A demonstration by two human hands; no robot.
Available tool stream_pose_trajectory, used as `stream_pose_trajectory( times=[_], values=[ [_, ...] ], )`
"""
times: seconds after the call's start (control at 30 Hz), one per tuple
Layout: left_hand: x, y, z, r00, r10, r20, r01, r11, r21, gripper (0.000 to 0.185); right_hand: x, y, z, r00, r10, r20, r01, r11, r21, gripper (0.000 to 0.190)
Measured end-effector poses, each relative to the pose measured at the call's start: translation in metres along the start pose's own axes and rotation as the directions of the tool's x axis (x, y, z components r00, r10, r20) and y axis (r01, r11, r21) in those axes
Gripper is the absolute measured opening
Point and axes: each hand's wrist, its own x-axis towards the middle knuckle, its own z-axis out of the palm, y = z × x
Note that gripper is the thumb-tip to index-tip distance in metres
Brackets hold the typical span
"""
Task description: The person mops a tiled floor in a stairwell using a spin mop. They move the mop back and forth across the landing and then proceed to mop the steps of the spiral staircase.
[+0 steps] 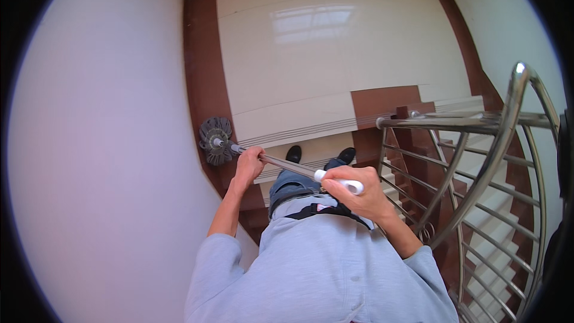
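Observation:
I hold a mop with a metal pole (289, 164) slanting across my body. My left hand (250, 167) is wrapped around the lower part of the pole. At its upper end, my right hand (356, 188) grips the white plastic handle (353, 186), whose tip has a hanging hole. The grey string mop head (216, 141) is spread at the left, over the brown border by the wall and beside the edge of the landing. Whether the strands press on the floor is hard to tell.
My black shoes (293, 154) are on a stair step just below the tiled landing (336, 54). Grooved lines mark the step's edge (296, 132). A stainless steel railing (486, 166) stands on the right, with more stairs (491, 233) beyond it. A white wall (103, 143) rises on the left.

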Motion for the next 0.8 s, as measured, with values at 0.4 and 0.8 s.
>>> stream_pose_trajectory(
  times=[0.4,0.8],
  values=[
    [0.045,0.24,0.124,0.789,0.497,0.362,-0.377,0.856,-0.355,0.026,-0.162,-0.072,-0.144,0.892,0.088,-0.444,-0.222,0.94,-0.259,0.006],
    [0.073,0.325,0.201,0.635,0.685,0.358,-0.467,0.709,-0.529,0.024,-0.181,-0.088,-0.127,0.876,-0.077,-0.476,-0.194,0.848,-0.493,0.015]
  ],
)
